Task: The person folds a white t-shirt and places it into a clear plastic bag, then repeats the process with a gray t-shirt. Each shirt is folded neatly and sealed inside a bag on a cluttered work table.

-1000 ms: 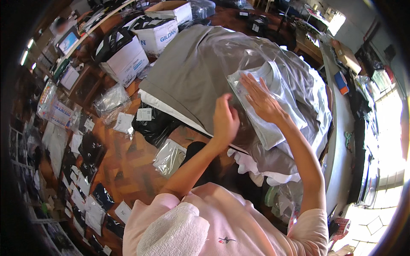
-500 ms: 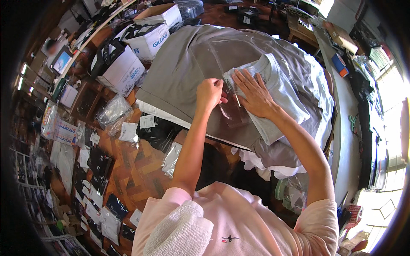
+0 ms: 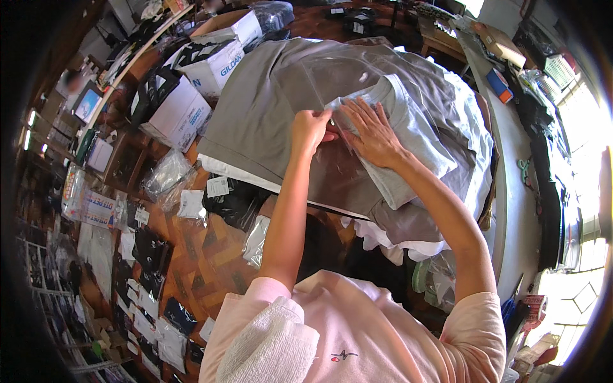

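A folded light grey T-shirt [image 3: 418, 121] lies on a heap of taupe cloth [image 3: 255, 121]. Clear plastic, apparently a bag [image 3: 317, 89], covers the shirt's left side and stretches out beyond it over the cloth. At the shirt's left edge, my left hand [image 3: 311, 134] pinches the plastic between thumb and fingers. Close beside it, my right hand [image 3: 373, 134] presses flat on the plastic and shirt, its fingers stretched out. Where exactly the bag's opening is, I cannot tell.
White cartons [image 3: 182, 115] of dark garments stand at the left. Packaged garments [image 3: 169, 338] and a crumpled clear bag [image 3: 169, 175] cover parts of the wooden floor. Along the right runs a grey ledge [image 3: 511, 217] with green scissors [image 3: 523, 171]. Blurred, a person [image 3: 73, 80] appears far left.
My right hand has slid slightly left, nearer to my left hand. Less loose plastic shows below and between the hands. The whole view has shifted a little.
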Demonstrator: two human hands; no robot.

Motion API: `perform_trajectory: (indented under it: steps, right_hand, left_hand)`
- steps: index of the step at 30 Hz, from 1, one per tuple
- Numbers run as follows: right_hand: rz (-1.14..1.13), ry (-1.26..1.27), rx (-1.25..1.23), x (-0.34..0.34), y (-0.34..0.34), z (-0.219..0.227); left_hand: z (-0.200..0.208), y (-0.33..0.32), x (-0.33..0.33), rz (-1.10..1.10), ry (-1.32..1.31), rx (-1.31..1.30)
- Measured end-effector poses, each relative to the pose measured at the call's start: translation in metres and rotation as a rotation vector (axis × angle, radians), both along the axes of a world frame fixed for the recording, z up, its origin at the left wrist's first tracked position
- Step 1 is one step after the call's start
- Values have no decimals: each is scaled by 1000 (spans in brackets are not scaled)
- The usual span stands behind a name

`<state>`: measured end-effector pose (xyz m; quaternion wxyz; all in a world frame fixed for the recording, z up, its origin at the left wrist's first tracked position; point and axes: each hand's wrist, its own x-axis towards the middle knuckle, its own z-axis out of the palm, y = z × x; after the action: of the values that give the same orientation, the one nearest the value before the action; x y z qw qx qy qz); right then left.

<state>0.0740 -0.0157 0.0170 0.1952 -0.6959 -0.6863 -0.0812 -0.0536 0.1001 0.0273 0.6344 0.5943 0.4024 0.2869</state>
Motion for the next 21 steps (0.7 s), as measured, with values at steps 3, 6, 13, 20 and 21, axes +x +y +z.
perform_trajectory:
  steps: [3,6,13,20,21]
  right_hand:
    - [8,-188,11,1,1,-2]
    - [-63,-162,-61,-6,-2,2]
    - [-89,-45,-129,-6,-53,13]
    - [-1001,832,177,-28,-164,25]
    - [-1053,1022,208,-24,-172,19]
  left_hand:
    - [-11,6,5,0,-47,-7]
    - [-20,5,2,17,-88,-10]
    - [-9,-12,-3,-20,6,30]
    - [-16,-42,-2,-64,44,29]
    - [-17,-43,2,-48,18,22]
